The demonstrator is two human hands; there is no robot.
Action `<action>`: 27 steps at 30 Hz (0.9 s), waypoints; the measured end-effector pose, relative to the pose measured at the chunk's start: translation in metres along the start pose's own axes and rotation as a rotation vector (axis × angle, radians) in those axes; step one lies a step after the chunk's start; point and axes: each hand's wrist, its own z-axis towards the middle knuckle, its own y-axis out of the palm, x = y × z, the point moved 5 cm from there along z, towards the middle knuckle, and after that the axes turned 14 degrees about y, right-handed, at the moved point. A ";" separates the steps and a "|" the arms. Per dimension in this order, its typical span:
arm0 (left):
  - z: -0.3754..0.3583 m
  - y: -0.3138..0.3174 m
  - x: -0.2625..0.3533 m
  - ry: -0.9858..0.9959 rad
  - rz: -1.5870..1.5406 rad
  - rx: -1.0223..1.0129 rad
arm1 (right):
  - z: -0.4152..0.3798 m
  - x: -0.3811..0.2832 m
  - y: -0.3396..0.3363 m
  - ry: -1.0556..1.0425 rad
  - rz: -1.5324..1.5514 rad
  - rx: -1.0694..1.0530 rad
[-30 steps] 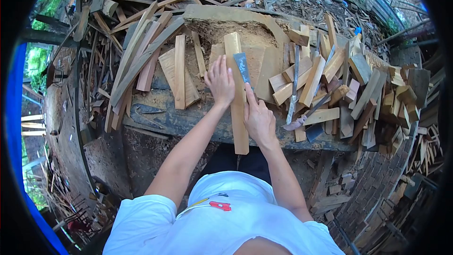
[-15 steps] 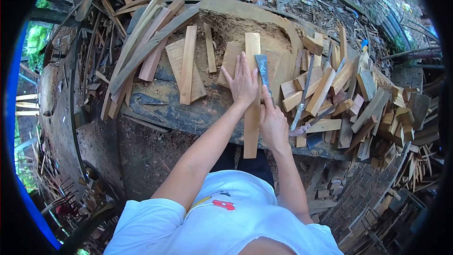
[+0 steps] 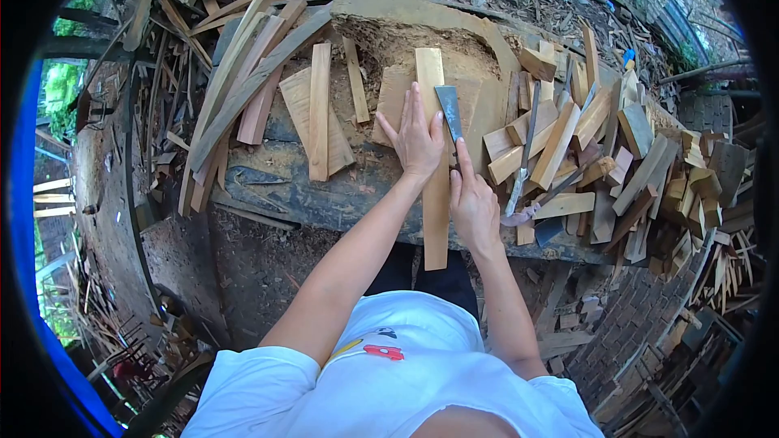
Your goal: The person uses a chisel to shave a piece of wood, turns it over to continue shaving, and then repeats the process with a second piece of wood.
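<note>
A long, pale wooden strip (image 3: 436, 211) runs away from my body over the workbench, its near end overhanging the front edge. My left hand (image 3: 418, 134) lies flat on it, fingers stretched and thumb out to the right. Beside the strip's right edge, my right hand (image 3: 475, 211) grips a chisel-like tool (image 3: 449, 113) with a dark, flat blade that flares to a square end. The index finger points along the tool, and its handle is hidden in the hand. Under the strip's far part sits a wooden block (image 3: 393, 101).
Another strip (image 3: 320, 113) lies on a wide board to the left. A pile of cut wood pieces (image 3: 560, 142) fills the bench's right side, with a long-bladed tool (image 3: 526, 150) on it. Long planks (image 3: 264, 85) lean at the left. A raised, hollowed slab (image 3: 406, 6) stands behind.
The blade has moved slightly forward and tilts more to the left at its far end. My right index finger is straighter. My left hand stays on the strip; the view has shifted a little.
</note>
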 end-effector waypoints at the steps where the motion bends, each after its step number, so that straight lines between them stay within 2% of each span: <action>1: 0.000 0.000 0.000 -0.012 0.005 -0.009 | 0.000 0.001 0.001 -0.009 -0.050 0.030; 7: 0.001 0.001 -0.001 -0.011 0.011 -0.030 | -0.008 0.005 -0.003 -0.038 -0.072 0.052; 13: -0.001 0.000 -0.001 -0.004 0.012 -0.029 | 0.050 -0.014 -0.001 -0.107 0.015 0.101; 18: 0.000 0.001 -0.003 -0.005 -0.004 -0.018 | 0.012 -0.001 -0.007 -0.130 0.010 0.064; 20: -0.001 0.001 -0.001 0.004 0.026 -0.009 | 0.001 0.002 -0.010 -0.067 -0.015 0.015; 27: 0.001 -0.001 0.000 0.002 0.008 -0.032 | 0.062 -0.023 -0.003 -0.132 0.050 0.103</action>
